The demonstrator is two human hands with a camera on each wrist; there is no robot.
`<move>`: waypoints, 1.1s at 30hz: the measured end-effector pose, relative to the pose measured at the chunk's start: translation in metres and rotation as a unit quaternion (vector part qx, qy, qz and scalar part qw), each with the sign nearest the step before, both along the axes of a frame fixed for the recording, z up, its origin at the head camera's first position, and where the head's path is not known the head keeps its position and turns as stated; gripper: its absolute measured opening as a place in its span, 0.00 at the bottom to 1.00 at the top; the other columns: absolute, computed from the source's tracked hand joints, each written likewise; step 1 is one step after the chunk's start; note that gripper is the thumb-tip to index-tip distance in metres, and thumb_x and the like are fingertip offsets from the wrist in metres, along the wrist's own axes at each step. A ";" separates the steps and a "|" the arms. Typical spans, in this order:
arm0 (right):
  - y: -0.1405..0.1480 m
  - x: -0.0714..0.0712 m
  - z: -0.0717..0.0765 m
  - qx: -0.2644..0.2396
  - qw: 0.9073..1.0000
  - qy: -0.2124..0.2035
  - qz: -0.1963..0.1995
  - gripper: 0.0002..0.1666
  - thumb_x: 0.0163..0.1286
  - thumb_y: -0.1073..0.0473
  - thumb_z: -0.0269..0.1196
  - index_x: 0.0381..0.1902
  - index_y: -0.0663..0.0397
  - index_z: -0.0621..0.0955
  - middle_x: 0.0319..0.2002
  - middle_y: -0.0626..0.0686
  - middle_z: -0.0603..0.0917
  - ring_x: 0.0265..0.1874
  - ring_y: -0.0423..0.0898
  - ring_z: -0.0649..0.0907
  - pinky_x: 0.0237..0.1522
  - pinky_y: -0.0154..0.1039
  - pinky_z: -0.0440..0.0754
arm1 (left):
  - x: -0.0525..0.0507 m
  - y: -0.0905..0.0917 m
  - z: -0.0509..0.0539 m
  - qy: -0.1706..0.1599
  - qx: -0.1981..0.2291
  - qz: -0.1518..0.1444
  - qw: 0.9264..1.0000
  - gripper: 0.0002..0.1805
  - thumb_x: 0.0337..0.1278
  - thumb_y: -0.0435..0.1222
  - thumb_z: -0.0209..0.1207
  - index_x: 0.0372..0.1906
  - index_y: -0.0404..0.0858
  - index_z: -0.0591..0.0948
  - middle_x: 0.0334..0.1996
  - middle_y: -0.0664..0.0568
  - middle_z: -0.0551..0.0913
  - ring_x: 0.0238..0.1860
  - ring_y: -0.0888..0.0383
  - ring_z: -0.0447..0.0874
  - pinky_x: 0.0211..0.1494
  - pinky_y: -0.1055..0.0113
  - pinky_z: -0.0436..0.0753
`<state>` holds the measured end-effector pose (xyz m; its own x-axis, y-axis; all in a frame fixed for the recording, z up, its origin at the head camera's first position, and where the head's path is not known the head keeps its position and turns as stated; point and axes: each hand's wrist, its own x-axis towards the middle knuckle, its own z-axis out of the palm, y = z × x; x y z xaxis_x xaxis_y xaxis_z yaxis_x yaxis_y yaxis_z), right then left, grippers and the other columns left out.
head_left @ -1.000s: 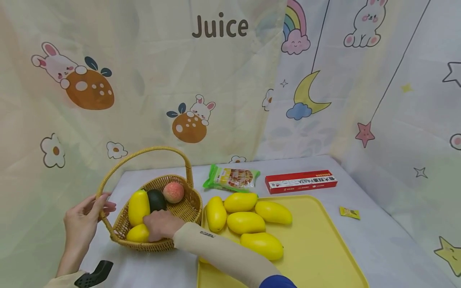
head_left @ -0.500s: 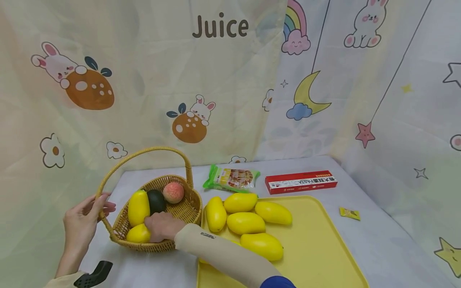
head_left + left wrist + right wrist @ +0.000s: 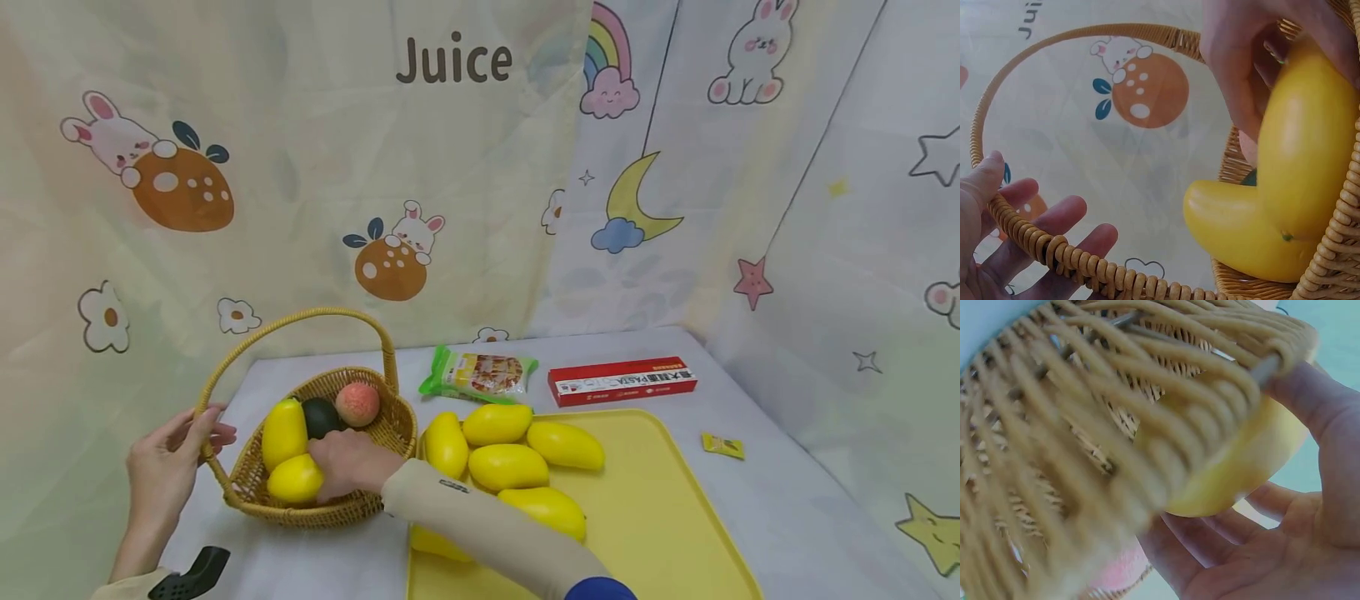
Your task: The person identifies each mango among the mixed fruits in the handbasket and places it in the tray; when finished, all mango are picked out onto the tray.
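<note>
A wicker basket (image 3: 330,515) with an arched handle (image 3: 330,312) stands at the left of the table. My left hand (image 3: 161,467) holds the handle's left side, thumb in front and fingers behind, as the left wrist view shows. Low in the basket, my right hand (image 3: 352,462) grips a yellow mango (image 3: 295,481); in the right wrist view its thumb and fingers lie around the mango (image 3: 1241,469), partly behind the blurred rim. Another yellow mango (image 3: 285,435), a dark green avocado-like fruit (image 3: 321,417) and a pink peach (image 3: 357,404) lie in the basket.
Right of the basket, a yellow tray (image 3: 660,517) bears several mangoes (image 3: 508,467), one partly under the right sleeve (image 3: 480,517). Behind it lie a green-edged food packet (image 3: 480,375) and a red pasta box (image 3: 622,382). A small yellow sachet (image 3: 723,445) lies at the right.
The right hand and the mango it grips have shifted slightly right and up within the basket. The left hand keeps its hold on the handle. The head view has shifted a little.
</note>
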<state>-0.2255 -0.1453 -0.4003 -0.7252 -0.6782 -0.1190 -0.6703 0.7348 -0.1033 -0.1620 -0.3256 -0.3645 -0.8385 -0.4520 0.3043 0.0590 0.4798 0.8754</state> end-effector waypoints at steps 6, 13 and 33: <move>0.026 0.000 0.015 -0.013 0.999 0.031 0.013 0.31 0.49 0.38 0.74 0.48 0.39 0.75 0.36 0.40 0.78 0.30 0.36 0.75 0.28 0.30 0.74 | 0.000 0.001 0.000 0.004 -0.002 -0.003 1.000 0.18 0.66 0.45 0.56 0.50 0.35 0.82 0.21 0.71 0.82 0.24 0.71 0.81 0.31 0.84 0.78; 0.069 -0.002 0.030 -0.038 0.998 0.033 0.027 0.40 0.51 0.40 0.73 0.60 0.44 0.73 0.43 0.42 0.80 0.37 0.38 0.78 0.37 0.32 0.77 | 0.001 -0.002 0.002 0.012 -0.008 -0.013 1.000 0.19 0.66 0.44 0.56 0.51 0.33 0.81 0.21 0.70 0.82 0.24 0.72 0.82 0.31 0.84 0.78; 0.217 -0.014 0.045 -0.115 0.991 -0.002 -0.063 0.42 0.55 0.49 0.72 0.66 0.52 0.70 0.58 0.53 0.78 0.52 0.51 0.78 0.53 0.48 0.78 | 0.001 -0.005 0.001 0.017 -0.003 -0.021 1.000 0.17 0.66 0.42 0.56 0.51 0.35 0.82 0.21 0.71 0.82 0.24 0.73 0.82 0.31 0.85 0.78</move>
